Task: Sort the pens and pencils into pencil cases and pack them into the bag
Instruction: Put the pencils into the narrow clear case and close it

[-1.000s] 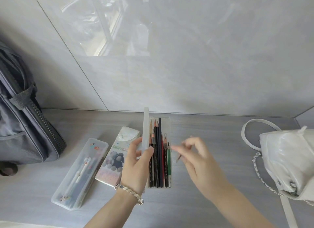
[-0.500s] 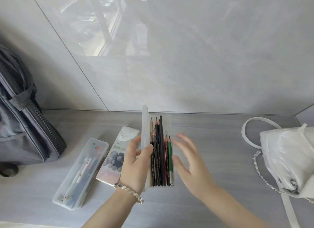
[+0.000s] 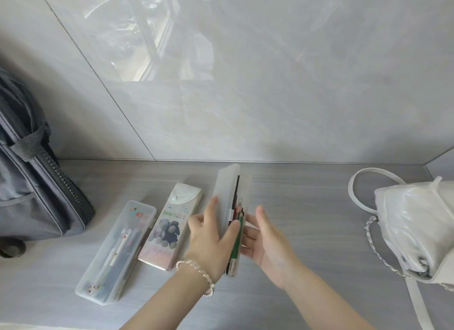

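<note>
Since the earlier frame the lid has swung nearly shut over the pencils (image 3: 237, 241), and the pencil case (image 3: 244, 189) now stands tipped on its edge. The left hand (image 3: 208, 241) grips the lid, thumb in front, evidently to press it closed. The right hand (image 3: 267, 243), fingers straight, braces the opposite side and grasps nothing. Just left, a printed case (image 3: 169, 229) and a clear case (image 3: 118, 246) lie closed on the counter (image 3: 307, 219). Farther left, the backpack (image 3: 32, 189) awaits packing.
</note>
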The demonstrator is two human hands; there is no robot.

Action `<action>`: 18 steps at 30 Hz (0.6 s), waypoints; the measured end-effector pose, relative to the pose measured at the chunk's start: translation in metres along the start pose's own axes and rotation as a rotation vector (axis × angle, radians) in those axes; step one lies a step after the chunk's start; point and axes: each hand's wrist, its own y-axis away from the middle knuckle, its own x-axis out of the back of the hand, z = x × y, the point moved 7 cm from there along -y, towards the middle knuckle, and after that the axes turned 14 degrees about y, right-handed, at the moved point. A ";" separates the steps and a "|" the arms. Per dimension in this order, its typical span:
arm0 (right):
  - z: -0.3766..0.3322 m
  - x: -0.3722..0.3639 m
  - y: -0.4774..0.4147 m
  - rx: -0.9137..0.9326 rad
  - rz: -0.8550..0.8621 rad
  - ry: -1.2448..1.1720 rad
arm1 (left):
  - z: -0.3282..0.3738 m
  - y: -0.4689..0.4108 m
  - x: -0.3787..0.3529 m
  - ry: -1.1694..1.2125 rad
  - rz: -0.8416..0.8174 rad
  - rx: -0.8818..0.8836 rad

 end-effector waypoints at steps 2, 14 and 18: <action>-0.003 -0.002 0.000 0.023 0.031 0.102 | 0.000 0.003 -0.004 -0.374 0.062 -0.089; -0.007 -0.015 -0.011 0.164 0.144 0.346 | -0.007 0.000 0.004 -0.717 0.295 -0.488; -0.002 -0.021 -0.024 0.114 0.102 0.441 | -0.025 -0.021 0.020 -0.574 0.310 -0.322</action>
